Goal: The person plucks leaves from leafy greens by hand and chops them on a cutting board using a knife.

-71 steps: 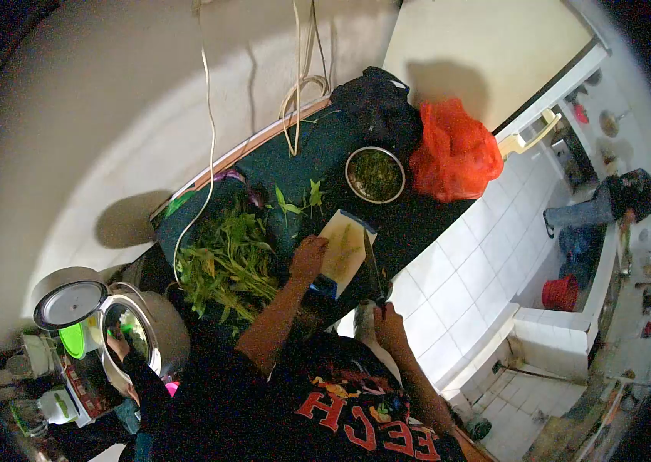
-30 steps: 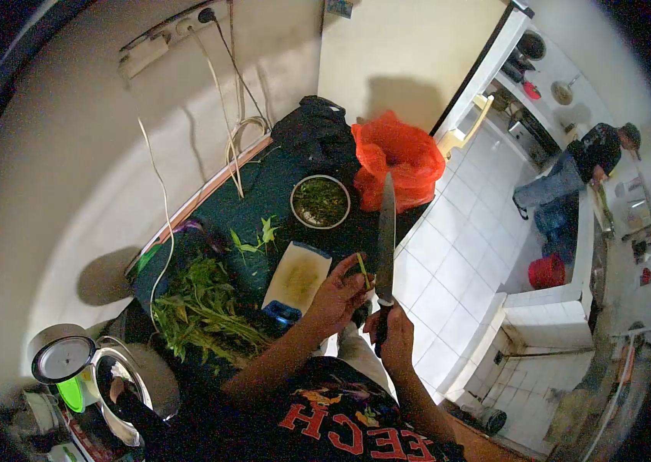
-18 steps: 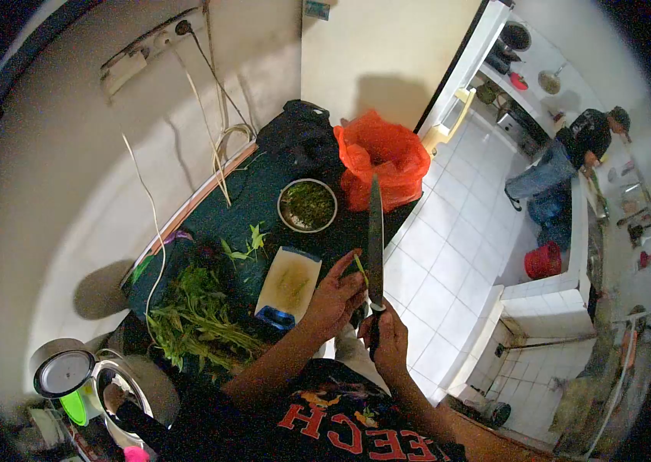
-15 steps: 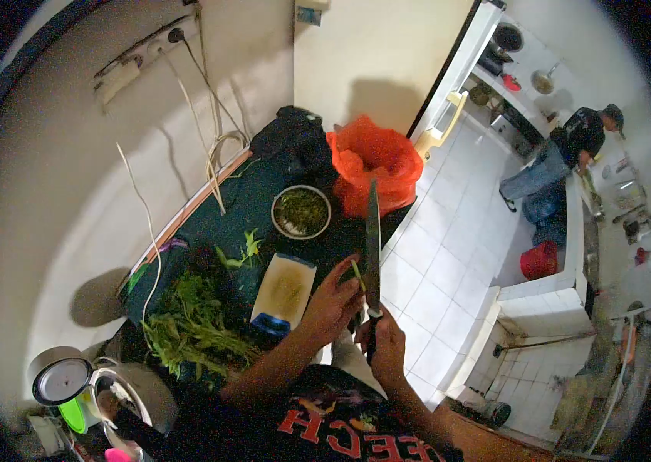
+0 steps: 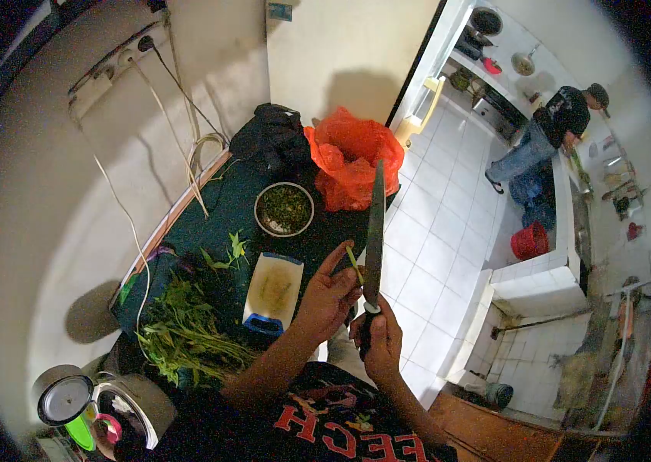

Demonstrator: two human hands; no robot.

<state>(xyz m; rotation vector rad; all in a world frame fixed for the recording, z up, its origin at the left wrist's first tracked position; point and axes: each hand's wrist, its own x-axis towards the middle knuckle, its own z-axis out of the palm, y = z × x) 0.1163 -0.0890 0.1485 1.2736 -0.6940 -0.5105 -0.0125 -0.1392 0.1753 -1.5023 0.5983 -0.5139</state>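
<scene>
My right hand (image 5: 383, 339) is wrapped round the black handle of a large kitchen knife (image 5: 374, 231), its blade pointing up and away. A short green stem (image 5: 353, 260) is pinched in my left hand (image 5: 329, 299), close beside the blade. To the left of that hand lies a white cutting board (image 5: 278, 279) with a blue handle and a greenish stain. Beyond it stands a round bowl (image 5: 257, 217) of chopped greens. A bundle of leafy stems (image 5: 191, 331) lies nearer me at the left, and a few loose leaves (image 5: 227, 254) rest by the board.
An orange-red plastic bag (image 5: 356, 169) stands open at the table's far end beside a black bag (image 5: 271, 138). Cables (image 5: 179, 146) hang down the wall. A rice cooker (image 5: 140, 404) is at lower left. Across the tiled floor (image 5: 426, 231), another person (image 5: 553, 127) stands at a counter.
The camera view has shifted, so most things appear a little further left. Both hands keep hold of the knife and the stem, the blade still beside it.
</scene>
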